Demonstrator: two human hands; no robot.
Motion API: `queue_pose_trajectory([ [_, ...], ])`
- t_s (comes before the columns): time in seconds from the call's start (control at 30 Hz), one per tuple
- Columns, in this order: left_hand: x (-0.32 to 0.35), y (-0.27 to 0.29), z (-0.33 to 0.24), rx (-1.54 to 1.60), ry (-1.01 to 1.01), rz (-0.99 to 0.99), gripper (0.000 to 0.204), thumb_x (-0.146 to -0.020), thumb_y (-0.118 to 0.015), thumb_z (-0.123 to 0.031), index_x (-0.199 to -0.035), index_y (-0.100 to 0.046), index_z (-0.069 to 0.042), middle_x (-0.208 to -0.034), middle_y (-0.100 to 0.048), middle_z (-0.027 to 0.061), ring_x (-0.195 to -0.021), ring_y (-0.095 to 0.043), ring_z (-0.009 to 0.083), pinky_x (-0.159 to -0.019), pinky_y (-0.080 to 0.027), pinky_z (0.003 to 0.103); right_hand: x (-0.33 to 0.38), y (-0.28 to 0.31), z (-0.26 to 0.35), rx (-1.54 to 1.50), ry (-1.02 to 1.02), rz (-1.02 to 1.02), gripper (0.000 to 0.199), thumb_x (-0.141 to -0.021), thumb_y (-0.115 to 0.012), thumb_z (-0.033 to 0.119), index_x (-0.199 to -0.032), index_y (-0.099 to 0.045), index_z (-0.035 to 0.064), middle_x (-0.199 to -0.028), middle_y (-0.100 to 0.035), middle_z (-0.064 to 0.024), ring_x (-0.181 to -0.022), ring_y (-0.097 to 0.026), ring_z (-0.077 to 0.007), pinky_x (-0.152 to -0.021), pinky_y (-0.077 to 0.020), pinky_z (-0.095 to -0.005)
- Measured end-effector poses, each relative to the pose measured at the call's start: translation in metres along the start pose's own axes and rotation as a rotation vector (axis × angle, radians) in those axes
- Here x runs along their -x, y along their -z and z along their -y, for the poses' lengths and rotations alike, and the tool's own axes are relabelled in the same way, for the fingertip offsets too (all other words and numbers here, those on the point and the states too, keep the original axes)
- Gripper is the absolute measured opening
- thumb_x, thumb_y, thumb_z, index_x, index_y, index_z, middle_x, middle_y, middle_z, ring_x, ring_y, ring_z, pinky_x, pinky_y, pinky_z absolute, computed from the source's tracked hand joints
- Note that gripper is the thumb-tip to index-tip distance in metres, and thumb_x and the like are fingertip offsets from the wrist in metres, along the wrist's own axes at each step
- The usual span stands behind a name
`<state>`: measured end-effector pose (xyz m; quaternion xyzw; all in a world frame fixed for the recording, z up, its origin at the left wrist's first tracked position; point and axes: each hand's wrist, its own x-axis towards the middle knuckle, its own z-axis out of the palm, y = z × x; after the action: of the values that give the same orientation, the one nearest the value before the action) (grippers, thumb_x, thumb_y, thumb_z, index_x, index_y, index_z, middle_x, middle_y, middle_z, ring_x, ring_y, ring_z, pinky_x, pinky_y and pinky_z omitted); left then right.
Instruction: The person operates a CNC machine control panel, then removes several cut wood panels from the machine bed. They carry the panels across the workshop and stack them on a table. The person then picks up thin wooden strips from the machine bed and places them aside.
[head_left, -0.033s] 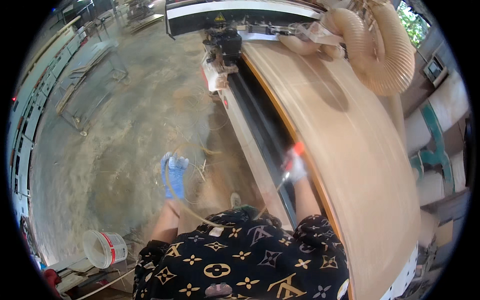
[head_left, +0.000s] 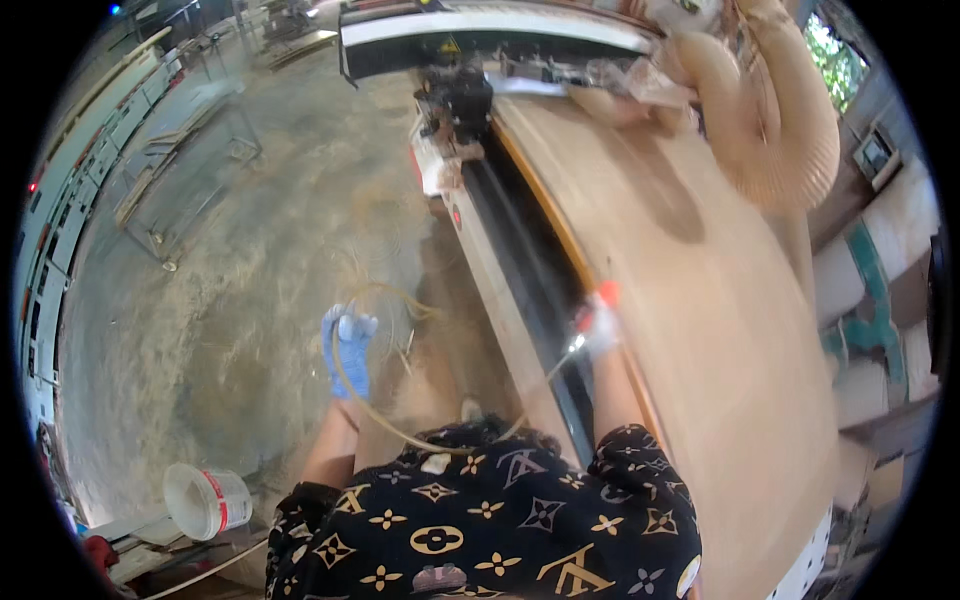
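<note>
My left hand point(head_left: 348, 350), in a blue glove, is closed around a yellowish air hose point(head_left: 345, 378) that loops down past my shirt. My right hand point(head_left: 602, 332), in a pale glove, grips an orange-red air blow gun point(head_left: 608, 292) at the edge of the wooden panel point(head_left: 700, 330). A silver fitting point(head_left: 576, 343) joins the gun to the hose. Motion blurs the gun, and my fingers hide part of it. The broad tan panel lies on the machine bed to my right.
Ahead stands the machine's gantry point(head_left: 500, 40) with its black tool head point(head_left: 455, 105). A ribbed dust hose point(head_left: 800, 150) hangs at the far right. A dark rail point(head_left: 530, 240) runs along the panel. A white bucket point(head_left: 208, 500) stands at the lower left, above the concrete floor point(head_left: 230, 300).
My right hand and the air gun have shifted slightly to the right. The whole view has moved a little; my left hand keeps its hold on the hose.
</note>
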<state>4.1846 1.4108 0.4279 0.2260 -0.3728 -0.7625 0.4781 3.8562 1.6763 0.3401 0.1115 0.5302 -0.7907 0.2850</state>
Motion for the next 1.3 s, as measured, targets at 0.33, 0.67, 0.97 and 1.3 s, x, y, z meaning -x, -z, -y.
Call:
queue_pose_trajectory([
  [0.33,-0.146,0.021,0.016,-0.094,-0.18,-0.057,0.023,-0.086,-0.054,-0.009,-0.108,-0.047,-0.011,-0.102,-0.048,0.0,-0.086,-0.054,0.0156,-0.082,-0.048,0.033,-0.214,-0.192,0.074,0.201,0.057,0.173,0.029,-0.081,-0.056,0.042,-0.081,-0.046,0.0138,-0.058,-0.046,-0.0026,-0.047,-0.049,-0.0169,-0.043,-0.0442,-0.0357],
  [0.67,-0.313,0.052,-0.027,-0.453,-0.225,0.131,0.025,-0.085,-0.058,-0.015,-0.105,-0.046,-0.008,-0.099,-0.049,0.002,-0.081,-0.056,0.016,-0.078,-0.049,0.032,-0.292,-0.36,0.079,0.21,0.065,0.144,0.027,-0.084,-0.052,0.041,-0.077,-0.047,0.015,-0.056,-0.046,0.0006,-0.047,-0.048,-0.0153,-0.046,-0.0431,-0.0344],
  [0.97,-0.451,0.055,-0.029,-0.548,-0.311,0.35,0.021,-0.083,-0.058,-0.011,-0.1,-0.046,-0.006,-0.087,-0.047,0.0003,-0.075,-0.055,0.013,-0.079,-0.049,0.033,-0.351,-0.271,0.1,-0.186,0.364,-0.367,0.03,-0.082,-0.057,0.038,-0.077,-0.043,0.0131,-0.05,-0.041,-0.0023,-0.04,-0.041,-0.0184,-0.036,-0.0327,-0.0329],
  [1.3,-0.592,0.0,-0.001,-0.54,-0.277,0.456,0.028,-0.075,-0.06,0.002,-0.1,-0.05,-0.005,-0.087,-0.048,0.001,-0.073,-0.048,0.0081,-0.075,-0.047,0.028,-0.367,-0.266,0.12,-0.383,0.391,-0.742,0.043,-0.085,-0.041,0.052,-0.064,-0.035,0.0145,-0.048,-0.034,-0.0014,-0.043,-0.035,-0.0182,-0.041,-0.0306,-0.0338],
])
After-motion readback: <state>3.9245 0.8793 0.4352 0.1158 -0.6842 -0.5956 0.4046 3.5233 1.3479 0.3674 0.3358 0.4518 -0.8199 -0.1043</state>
